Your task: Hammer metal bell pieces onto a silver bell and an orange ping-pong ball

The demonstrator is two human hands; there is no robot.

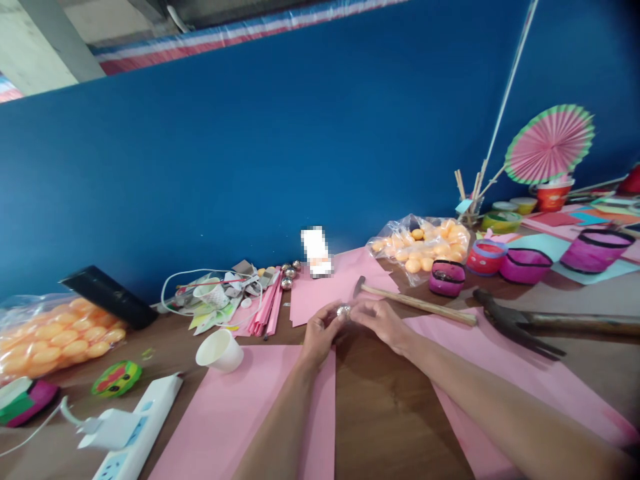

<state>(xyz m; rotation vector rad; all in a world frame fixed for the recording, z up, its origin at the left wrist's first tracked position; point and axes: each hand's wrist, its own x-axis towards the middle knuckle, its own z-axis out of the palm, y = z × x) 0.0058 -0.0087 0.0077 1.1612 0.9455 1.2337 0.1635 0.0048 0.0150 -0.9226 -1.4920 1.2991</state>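
Observation:
A small shiny silver ball is held between my two hands, a little above the brown table. My left hand pinches it from the left with thumb and fingers. From the right, the fingertips of my right hand close in at the ball's edge, and whether they grip the ball itself or something tiny on it is too small to tell. Just beyond my hands lies a hammer with a wooden handle. Several similar silver balls rest near the back, left of a pink sheet.
A white paper cup stands on pink paper at left, near a power strip. Bags of orange balls sit at left and back right. A larger claw hammer and purple pouches lie right. A blue partition rises behind.

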